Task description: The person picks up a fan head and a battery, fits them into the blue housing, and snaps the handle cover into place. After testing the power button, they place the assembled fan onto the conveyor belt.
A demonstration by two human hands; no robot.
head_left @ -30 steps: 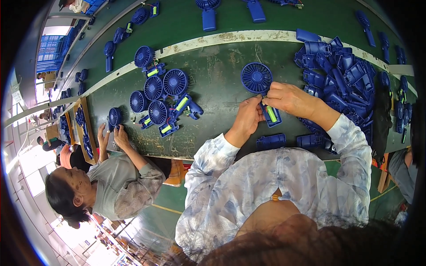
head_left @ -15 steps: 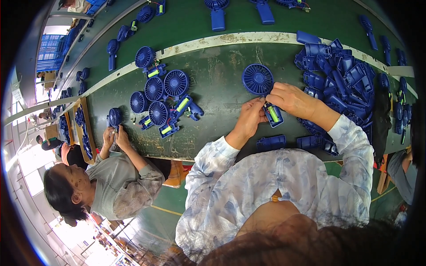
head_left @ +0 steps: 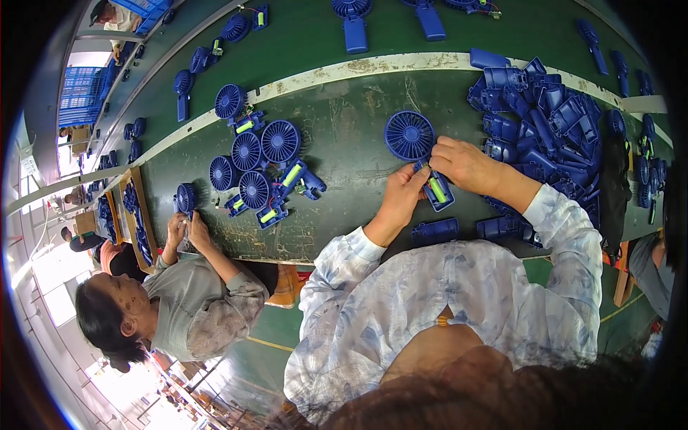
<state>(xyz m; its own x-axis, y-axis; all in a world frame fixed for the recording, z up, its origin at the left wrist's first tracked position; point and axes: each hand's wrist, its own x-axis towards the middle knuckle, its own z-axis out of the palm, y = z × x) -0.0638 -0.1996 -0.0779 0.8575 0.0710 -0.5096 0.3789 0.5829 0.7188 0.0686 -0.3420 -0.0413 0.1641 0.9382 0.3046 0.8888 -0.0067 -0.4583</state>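
Between my two hands is a blue handheld fan (head_left: 410, 136), its round grille pointing away from me. Its handle lies open toward me, showing a yellow-green battery (head_left: 436, 190). My left hand (head_left: 403, 192) is closed, thumb and fingers pinching the fan where grille and handle meet. My right hand (head_left: 462, 163) is closed at the same joint from the right side. The small parts under my fingertips are hidden. Just below the handle, a loose blue handle cover (head_left: 435, 231) lies near the table's front edge.
A large heap of blue handle covers (head_left: 545, 122) fills the right. Several fans with exposed batteries (head_left: 255, 188) cluster on the left. Further left, a co-worker's hands (head_left: 188, 231) hold another fan (head_left: 185, 197). Beyond a pale strip (head_left: 358, 69), more fans (head_left: 354, 29) lie on a green surface.
The fan in my hands has tilted slightly, its grille shifting a little left and its handle turning. Both hands keep their grip at the joint.
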